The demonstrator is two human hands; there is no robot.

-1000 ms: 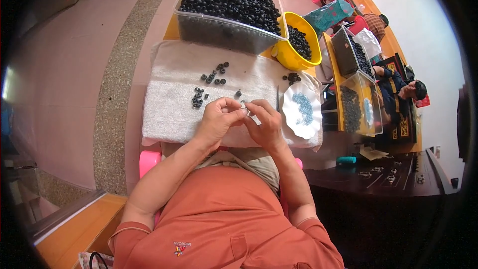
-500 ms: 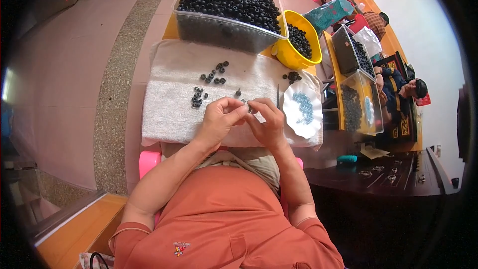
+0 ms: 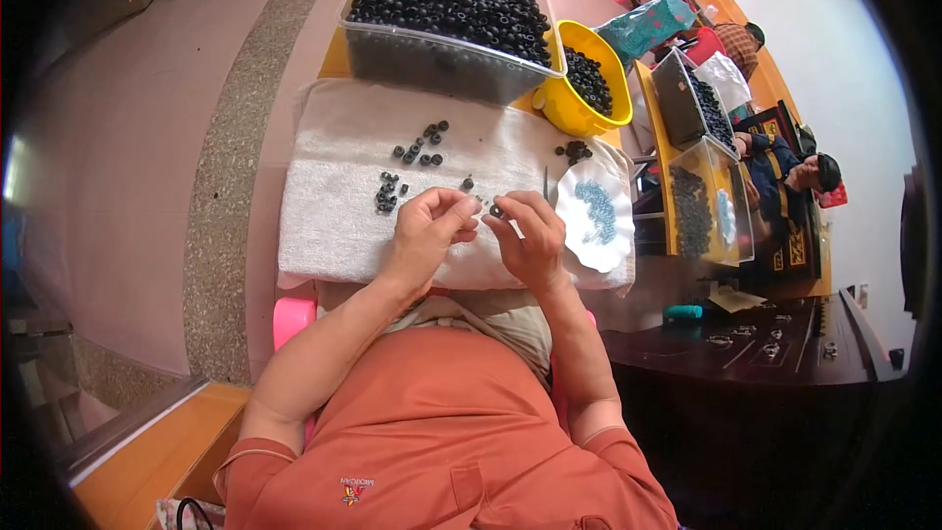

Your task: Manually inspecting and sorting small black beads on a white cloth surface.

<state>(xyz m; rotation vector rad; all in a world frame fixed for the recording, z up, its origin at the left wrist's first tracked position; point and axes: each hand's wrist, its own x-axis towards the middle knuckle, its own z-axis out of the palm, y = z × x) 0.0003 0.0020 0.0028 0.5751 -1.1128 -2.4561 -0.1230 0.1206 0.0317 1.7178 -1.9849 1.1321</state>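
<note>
Over the white towel (image 3: 334,240), my right hand (image 3: 533,240) pinches a small black ring-shaped part (image 3: 497,210) between thumb and fingers. A short gap to its left, my left hand (image 3: 428,234) is closed in a pinch; whatever lies between its fingertips is too small to make out. One black part (image 3: 468,183) stands just beyond my fingers. Two loose groups of such parts lie to the left, a farther group (image 3: 425,146) and a nearer group (image 3: 389,194). Beside my right hand sits a white scalloped dish (image 3: 577,247) with small pale-blue pieces (image 3: 597,211).
A large clear bin (image 3: 432,64) heaped with black parts stands at the back, next to a yellow bucket (image 3: 579,118) of the same. A thin dark tool (image 3: 547,183) lies by the dish. Rightward are more bins (image 3: 708,201) and a seated person (image 3: 785,167).
My hands have drawn slightly apart; they were together at the fingertips. The black part now shows in my right hand's pinch.
</note>
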